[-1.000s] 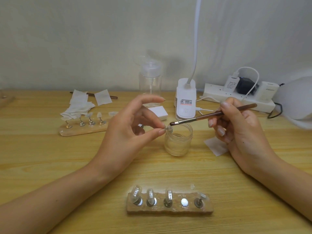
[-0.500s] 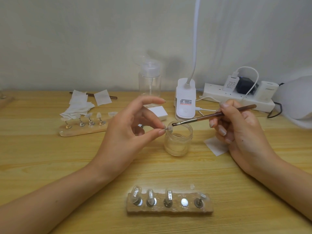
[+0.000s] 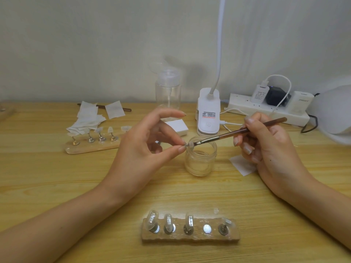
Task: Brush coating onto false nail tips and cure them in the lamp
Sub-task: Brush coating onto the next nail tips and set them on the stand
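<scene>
Clear and tiny, the nail tip [image 3: 190,145] sits at the centre of the frame, pinched between the thumb and a finger of the left hand [image 3: 144,149]; the index finger arches free above. It is too small to read its long axis, but its free end faces right, toward the brush [image 3: 239,132]. The tip hangs over the left rim of the open glass jar [image 3: 200,156].

The right hand [image 3: 269,149] has its fingers closed on the brush's brown handle, pen-fashion. The brush's long axis runs from upper right down to lower left — handle end pointing to the upper right of the frame, bristles pointing down-left and touching the nail tip above the jar mouth.

At the bottom centre lies a stone-like holder [image 3: 190,237] with five metal studs; three on the left carry clear tips standing upright, the fourth is bare, the fifth holds a small tilted tip. A second holder [image 3: 91,148], wooden, lies at middle left with more tips on stalks, beside a heap of white wipes [image 3: 89,120].

Behind the jar stand a clear pump bottle [image 3: 168,92] and the white base of a desk lamp [image 3: 208,112], its neck rising out of the top of the frame. A power strip [image 3: 247,105] runs along the wall at right, and a white domed curing lamp [image 3: 334,112] is cut by the right edge. A white pad [image 3: 243,165] lies on the table [image 3: 57,186] under the right hand.
</scene>
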`<state>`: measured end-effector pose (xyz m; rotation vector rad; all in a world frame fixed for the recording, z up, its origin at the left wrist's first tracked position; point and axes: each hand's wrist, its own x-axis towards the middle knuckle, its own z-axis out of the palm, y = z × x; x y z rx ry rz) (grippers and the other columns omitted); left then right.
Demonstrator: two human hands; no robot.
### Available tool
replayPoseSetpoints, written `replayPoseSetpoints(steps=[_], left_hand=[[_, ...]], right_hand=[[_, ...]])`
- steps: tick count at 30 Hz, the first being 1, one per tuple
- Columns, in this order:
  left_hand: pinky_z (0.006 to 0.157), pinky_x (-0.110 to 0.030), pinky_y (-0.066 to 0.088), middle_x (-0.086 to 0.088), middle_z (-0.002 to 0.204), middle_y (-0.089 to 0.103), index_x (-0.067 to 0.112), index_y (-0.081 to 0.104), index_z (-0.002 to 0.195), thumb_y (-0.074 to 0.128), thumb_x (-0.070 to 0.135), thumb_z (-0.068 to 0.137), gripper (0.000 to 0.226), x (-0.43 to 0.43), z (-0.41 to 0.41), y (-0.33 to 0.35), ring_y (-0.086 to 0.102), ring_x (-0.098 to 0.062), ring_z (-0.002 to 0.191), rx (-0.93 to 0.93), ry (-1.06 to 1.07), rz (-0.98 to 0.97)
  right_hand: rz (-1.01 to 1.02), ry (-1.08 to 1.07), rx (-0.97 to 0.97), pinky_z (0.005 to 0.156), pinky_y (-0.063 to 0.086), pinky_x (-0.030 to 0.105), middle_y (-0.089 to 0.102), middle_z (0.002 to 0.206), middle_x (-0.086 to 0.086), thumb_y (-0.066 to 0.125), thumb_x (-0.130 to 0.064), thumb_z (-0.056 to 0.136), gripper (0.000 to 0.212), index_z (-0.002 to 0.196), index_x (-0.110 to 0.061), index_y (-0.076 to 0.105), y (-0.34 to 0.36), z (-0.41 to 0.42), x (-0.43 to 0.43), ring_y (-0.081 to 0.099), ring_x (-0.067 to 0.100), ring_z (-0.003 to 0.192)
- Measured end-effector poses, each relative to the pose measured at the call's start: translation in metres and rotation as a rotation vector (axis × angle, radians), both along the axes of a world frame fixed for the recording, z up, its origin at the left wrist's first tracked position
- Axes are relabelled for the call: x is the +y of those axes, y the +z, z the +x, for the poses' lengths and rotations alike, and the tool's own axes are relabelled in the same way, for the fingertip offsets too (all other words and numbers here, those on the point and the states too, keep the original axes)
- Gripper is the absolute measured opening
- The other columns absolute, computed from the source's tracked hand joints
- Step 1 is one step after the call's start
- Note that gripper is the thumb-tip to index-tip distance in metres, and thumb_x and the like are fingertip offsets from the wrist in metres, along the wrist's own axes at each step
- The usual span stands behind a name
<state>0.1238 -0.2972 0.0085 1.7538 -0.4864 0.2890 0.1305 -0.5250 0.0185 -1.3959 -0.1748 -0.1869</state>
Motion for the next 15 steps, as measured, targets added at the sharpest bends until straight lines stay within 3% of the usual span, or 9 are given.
replayPoseSetpoints(steps=[6,9,15], left_hand=[[0.061,-0.048,0.048,0.001,0.078,0.070,0.027,0.061,0.125,0.079,0.003,0.081,0.053,-0.0008,-0.0015,0.0011,0.070,-0.012,0.081,0.023,0.001,-0.012],[0.066,-0.049,0.048,0.001,0.077,0.069,0.027,0.060,0.126,0.080,0.011,0.079,0.054,-0.0014,-0.0027,0.0026,0.070,-0.009,0.079,0.053,-0.004,-0.031],[0.077,-0.050,0.054,0.001,0.075,0.070,0.028,0.061,0.124,0.080,0.021,0.072,0.056,-0.0002,-0.0039,0.0040,0.073,-0.015,0.083,0.091,-0.017,-0.049]], right_hand=[[-0.022,0.033,-0.035,0.039,0.032,0.014,0.064,0.063,0.002,0.064,-0.042,0.088,0.027,0.066,-0.030,0.055,0.0006,-0.0016,0.0006,0.046,0.008,0.048],[-0.003,-0.008,0.007,0.037,0.030,0.013,0.062,0.061,0.002,0.062,-0.041,0.080,0.022,0.067,-0.026,0.053,0.0008,-0.0012,0.0004,0.044,0.007,0.045],[-0.024,0.036,-0.045,0.038,0.031,0.014,0.064,0.064,0.003,0.059,-0.040,0.085,0.022,0.067,-0.028,0.054,0.0011,-0.0019,0.0010,0.047,0.008,0.047]])
